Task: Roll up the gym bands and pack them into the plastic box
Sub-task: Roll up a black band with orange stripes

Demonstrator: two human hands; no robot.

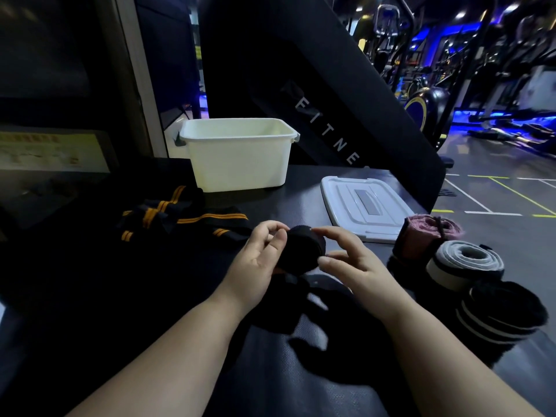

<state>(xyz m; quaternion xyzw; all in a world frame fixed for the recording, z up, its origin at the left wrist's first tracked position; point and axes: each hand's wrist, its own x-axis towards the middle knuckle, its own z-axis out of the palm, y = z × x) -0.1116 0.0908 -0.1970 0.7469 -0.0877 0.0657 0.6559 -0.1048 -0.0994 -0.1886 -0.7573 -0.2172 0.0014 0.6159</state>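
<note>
Between my hands is a partly rolled black band (pixel 304 249), its loose tail trailing down toward me over the dark surface. My left hand (pixel 258 260) grips the roll from the left, fingers curled around it. My right hand (pixel 349 260) touches the roll's right side with thumb and fingertips. The white plastic box (pixel 237 155) stands open behind them. Unrolled black bands with orange stripes (pixel 180 218) lie in a heap to the left. At the right sit three finished rolls: a pink one (pixel 427 233), a grey one (pixel 466 263) and a black one with white stripes (pixel 505 314).
The box's white lid (pixel 367 206) lies flat right of the box. A large black gym machine (pixel 331 100) rises behind the dark table (pixel 120 281). The table's right edge drops to the gym floor (pixel 496 191) with more equipment beyond.
</note>
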